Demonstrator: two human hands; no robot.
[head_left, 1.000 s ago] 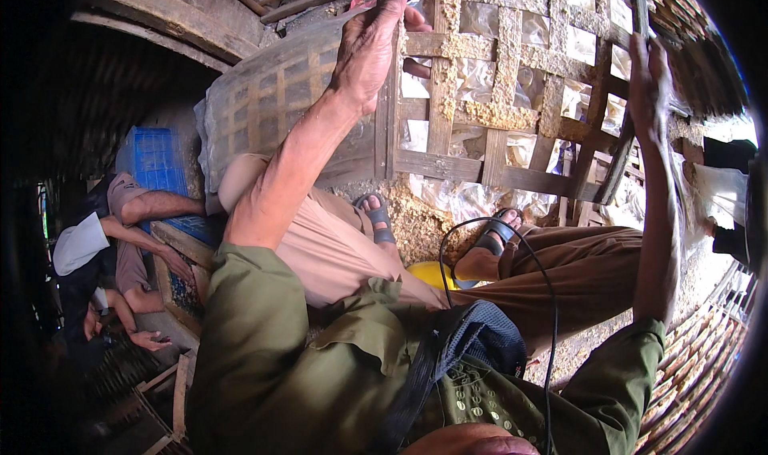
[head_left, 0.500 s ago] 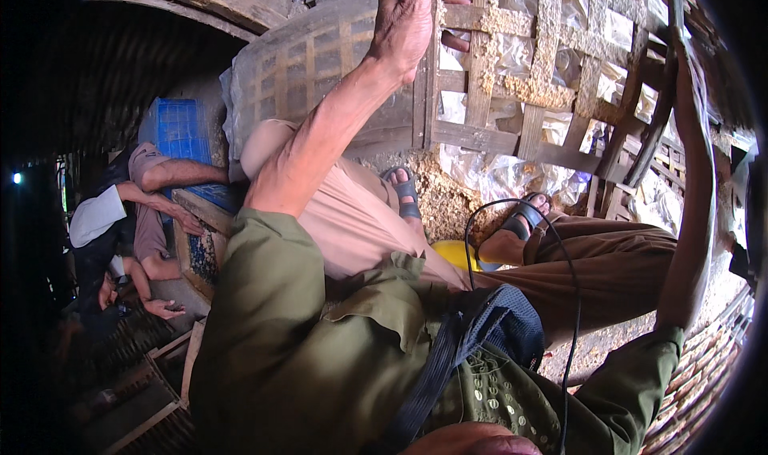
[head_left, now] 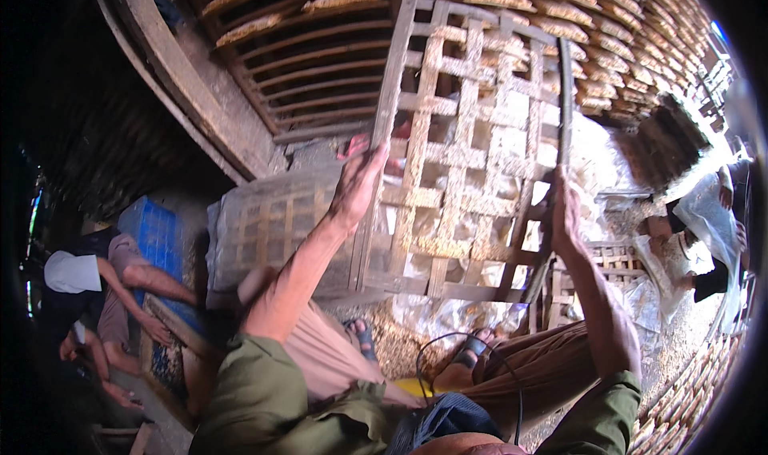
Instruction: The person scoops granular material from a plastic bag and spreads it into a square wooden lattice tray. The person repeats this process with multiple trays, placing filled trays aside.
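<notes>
While the bamboo lattice tray [head_left: 472, 151] stands raised at twelve o'clock, the left hand [head_left: 358, 184] grips its left rail, the right hand [head_left: 564, 215] clutches its right rail; stacked racks [head_left: 320, 63] sit behind, a seated person [head_left: 88, 279] at nine o'clock.

floor: pale gritty ground [head_left: 680, 351], lower right of the frame, littered with loose crumbs.
on it, centre: grey plastic-wrapped lattice crate [head_left: 272, 231], standing left of middle.
on it, left: blue plastic crate [head_left: 164, 243], just beside the wrapped one.
on it, right: crumpled clear plastic sheeting [head_left: 648, 299].
on it, bottom: two sandalled feet [head_left: 472, 351].
</notes>
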